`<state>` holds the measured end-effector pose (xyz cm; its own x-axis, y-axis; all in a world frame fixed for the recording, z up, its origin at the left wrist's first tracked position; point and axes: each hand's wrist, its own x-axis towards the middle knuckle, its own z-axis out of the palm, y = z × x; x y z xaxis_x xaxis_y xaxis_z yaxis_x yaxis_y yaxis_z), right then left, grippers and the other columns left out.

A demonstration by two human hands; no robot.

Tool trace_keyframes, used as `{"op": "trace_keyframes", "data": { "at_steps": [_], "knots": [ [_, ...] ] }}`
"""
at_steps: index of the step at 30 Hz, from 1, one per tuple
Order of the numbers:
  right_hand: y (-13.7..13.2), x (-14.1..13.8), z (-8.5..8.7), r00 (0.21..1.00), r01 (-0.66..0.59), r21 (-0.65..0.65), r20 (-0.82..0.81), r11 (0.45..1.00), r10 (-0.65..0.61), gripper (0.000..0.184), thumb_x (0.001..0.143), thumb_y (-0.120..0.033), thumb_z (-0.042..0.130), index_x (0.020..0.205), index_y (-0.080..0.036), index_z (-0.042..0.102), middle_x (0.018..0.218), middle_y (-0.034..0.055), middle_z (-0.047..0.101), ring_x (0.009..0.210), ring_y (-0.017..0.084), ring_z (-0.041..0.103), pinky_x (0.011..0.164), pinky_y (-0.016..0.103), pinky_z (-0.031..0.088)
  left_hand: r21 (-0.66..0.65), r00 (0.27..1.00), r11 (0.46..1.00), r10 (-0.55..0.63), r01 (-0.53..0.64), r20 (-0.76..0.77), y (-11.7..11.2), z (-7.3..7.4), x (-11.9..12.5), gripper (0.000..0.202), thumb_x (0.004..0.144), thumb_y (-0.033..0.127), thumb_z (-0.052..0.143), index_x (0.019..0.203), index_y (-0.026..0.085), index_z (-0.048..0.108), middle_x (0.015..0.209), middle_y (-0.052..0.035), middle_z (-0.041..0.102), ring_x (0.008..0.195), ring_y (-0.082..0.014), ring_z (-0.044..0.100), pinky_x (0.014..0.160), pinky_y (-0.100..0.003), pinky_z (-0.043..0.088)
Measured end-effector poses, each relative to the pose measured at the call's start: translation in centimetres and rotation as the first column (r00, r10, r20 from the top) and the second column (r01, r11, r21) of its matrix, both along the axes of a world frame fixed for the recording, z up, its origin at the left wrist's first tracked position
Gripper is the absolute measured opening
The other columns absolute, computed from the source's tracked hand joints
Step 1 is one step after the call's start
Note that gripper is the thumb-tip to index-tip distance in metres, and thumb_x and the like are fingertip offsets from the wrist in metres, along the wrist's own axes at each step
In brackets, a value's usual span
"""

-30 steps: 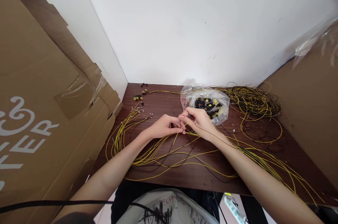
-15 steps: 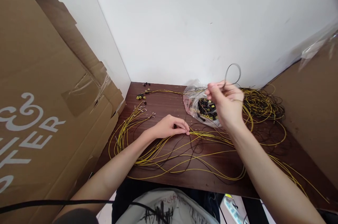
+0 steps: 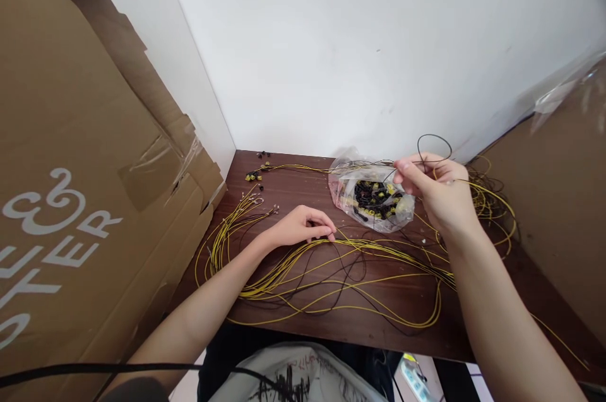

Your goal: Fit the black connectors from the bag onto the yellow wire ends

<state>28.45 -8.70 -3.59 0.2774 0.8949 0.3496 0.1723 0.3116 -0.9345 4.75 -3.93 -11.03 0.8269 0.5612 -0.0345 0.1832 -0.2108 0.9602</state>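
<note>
Between cardboard panels (image 3: 71, 124), near a plastic bag (image 3: 339, 192), left hand (image 3: 303, 225) and right hand (image 3: 445, 194) pinch wires (image 3: 348, 240).

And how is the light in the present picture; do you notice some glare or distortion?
Head view: soft light on the wall, with a dark upper-right picture corner; head view: small highlights on the plastic bag; head view: apparent wide-angle stretch on the cardboard at left; head view: yellow wires stand out from the dark tabletop.

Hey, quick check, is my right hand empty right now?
No, your right hand pinches a thin black wire, part of which loops up above the knuckles.
</note>
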Motion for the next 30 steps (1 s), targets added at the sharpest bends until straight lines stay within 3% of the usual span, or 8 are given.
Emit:
{"op": "trace_keyframes", "data": {
  "at_steps": [4, 8, 13, 16, 19, 22, 24, 30],
  "knots": [
    [-0.7, 0.6, -0.7, 0.981, -0.052, -0.061, 0.183, 0.997, 0.063, 0.018, 0.08, -0.037, 0.062, 0.079, -0.019, 0.063, 0.062, -0.0003, 0.06, 0.047, 0.009, 0.042, 0.045, 0.023, 0.035, -0.021, 0.999, 0.999, 0.043, -0.043, 0.011, 0.5, 0.2, -0.4, 0.036, 0.081, 0.039, 0.056, 0.094, 0.007, 0.064, 0.087, -0.0127, 0.068, 0.069, -0.0121, 0.057, 0.053, -0.02, 0.044],
    [-2.5, 0.8, -1.3, 0.829, -0.111, -0.046, 0.547, 0.993, 0.118, 0.033, 0.088, -0.039, 0.049, 0.064, -0.019, 0.06, 0.081, 0.005, 0.061, 0.076, 0.016, 0.055, 0.066, 0.029, 0.042, 0.244, 0.992, 0.969, 0.066, -0.037, -0.111, 0.3, 2.0, -1.6, 0.039, 0.084, 0.043, 0.052, 0.105, 0.013, 0.063, 0.107, -0.0121, 0.064, 0.093, -0.0179, 0.059, 0.077, -0.028, 0.047],
    [-4.3, 0.1, -4.0, 0.758, -0.263, -0.177, 0.57, 0.949, 0.316, 0.041, 0.094, -0.037, 0.034, 0.062, -0.019, 0.051, 0.07, 0.0033, 0.057, 0.069, 0.016, 0.053, 0.069, 0.03, 0.041, 0.409, 0.883, 0.869, -0.065, 0.279, -0.464, -2.8, 3.5, -2.8, 0.122, 0.049, 0.062, 0.074, 0.146, 0.018, 0.014, 0.15, -0.0209, 0.012, 0.138, -0.0375, 0.012, 0.108, -0.051, 0.018],
    [-5.0, -1.1, -5.2, 0.826, -0.304, -0.18, 0.439, 0.936, 0.353, 0.043, 0.096, -0.037, 0.029, 0.065, -0.019, 0.054, 0.07, 0.0032, 0.059, 0.075, 0.016, 0.058, 0.078, 0.031, 0.043, 0.45, 0.826, 0.82, -0.049, 0.355, -0.561, -4.5, 2.9, -2.6, 0.13, 0.046, 0.06, 0.075, 0.146, 0.017, 0.004, 0.15, -0.0236, -0.006, 0.138, -0.0405, -0.005, 0.108, -0.054, 0.011],
    [-5.9, -2.9, -5.6, 0.82, -0.327, -0.193, 0.429, 0.925, 0.379, 0.041, 0.096, -0.035, 0.026, 0.074, -0.019, 0.057, 0.073, 0.003, 0.059, 0.071, 0.014, 0.058, 0.073, 0.029, 0.046, 0.52, 0.846, 0.796, 0.019, 0.309, -0.533, -4.9, 2.5, -2.1, 0.117, 0.056, 0.047, 0.077, 0.146, 0.019, 0.007, 0.151, -0.0213, 0.008, 0.139, -0.0363, 0.007, 0.107, -0.049, 0.019],
    [-6.5, -4.6, -6.1, 0.656, -0.361, -0.18, 0.649, 0.915, 0.386, 0.03, 0.091, -0.041, 0.041, 0.104, -0.021, 0.059, 0.11, 0.0093, 0.057, 0.099, 0.02, 0.056, 0.084, 0.033, 0.046, 0.576, 0.886, 0.78, 0.061, 0.246, -0.46, -4.4, 2.8, -1.8, 0.081, 0.074, 0.023, 0.064, 0.142, 0.02, 0.02, 0.14, -0.0134, 0.038, 0.127, -0.0269, 0.036, 0.102, -0.04, 0.032],
    [-6.5, -5.1, -6.8, 0.534, -0.313, -0.176, 0.78, 0.933, 0.326, 0.058, 0.079, -0.053, 0.056, 0.125, -0.019, 0.047, 0.126, 0.0144, 0.047, 0.112, 0.027, 0.048, 0.085, 0.039, 0.047, 0.608, 0.898, 0.765, 0.092, 0.212, -0.429, -4.1, 3.0, -1.6, 0.063, 0.08, 0.011, 0.051, 0.139, 0.021, 0.029, 0.128, -0.0101, 0.05, 0.115, -0.023, 0.047, 0.097, -0.037, 0.037],
    [-5.9, -4.7, -8.2, 0.313, -0.159, -0.16, 0.928, 0.974, 0.203, 0.032, 0.089, -0.036, 0.046, 0.117, -0.021, 0.054, 0.1, 0.0092, 0.06, 0.089, 0.022, 0.056, 0.063, 0.031, 0.046, 0.696, 0.909, 0.711, 0.22, 0.099, -0.354, -5.2, 1.6, -1.6, 0.06, 0.082, 0.028, 0.059, 0.136, 0.022, 0.034, 0.119, -0.0087, 0.053, 0.111, -0.0243, 0.047, 0.095, -0.039, 0.038]
  ]
}}
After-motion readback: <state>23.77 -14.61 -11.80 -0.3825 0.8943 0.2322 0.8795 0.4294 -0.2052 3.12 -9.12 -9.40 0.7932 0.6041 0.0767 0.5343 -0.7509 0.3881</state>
